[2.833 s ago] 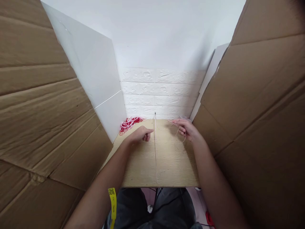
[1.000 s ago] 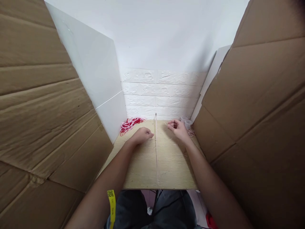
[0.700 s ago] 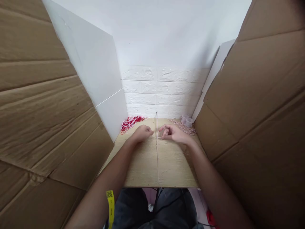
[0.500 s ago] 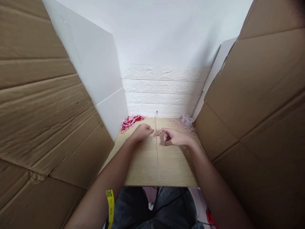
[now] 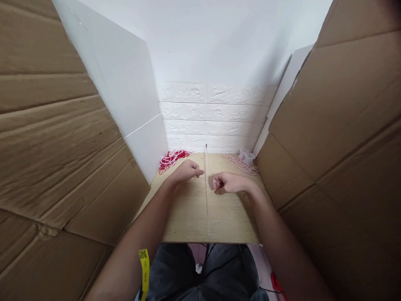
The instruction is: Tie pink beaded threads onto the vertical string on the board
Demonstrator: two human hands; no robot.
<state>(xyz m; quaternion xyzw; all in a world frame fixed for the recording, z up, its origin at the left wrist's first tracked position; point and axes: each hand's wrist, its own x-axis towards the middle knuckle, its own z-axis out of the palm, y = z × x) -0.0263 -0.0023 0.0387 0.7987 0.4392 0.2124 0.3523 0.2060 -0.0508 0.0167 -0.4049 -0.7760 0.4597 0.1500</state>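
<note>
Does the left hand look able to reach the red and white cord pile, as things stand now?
Probably yes: the red and white cord pile lies uncovered near the left hand, and nothing visible stands between them.

Two bare hands, one left hand point(image 5: 187, 169) and one right hand point(image 5: 228, 183), flank one thin, pale, taut cord point(image 5: 207, 205) over one light wooden board point(image 5: 184, 221). Beyond the left is one tangled red-and-white string heap point(image 5: 172, 161); beyond the right, one loose pale-pink string bundle point(image 5: 247, 169) and two round translucent plastic containers point(image 5: 249, 158). Outward of the hands stand two brown corrugated cardboard walls point(image 5: 56, 154), one per side.
</note>
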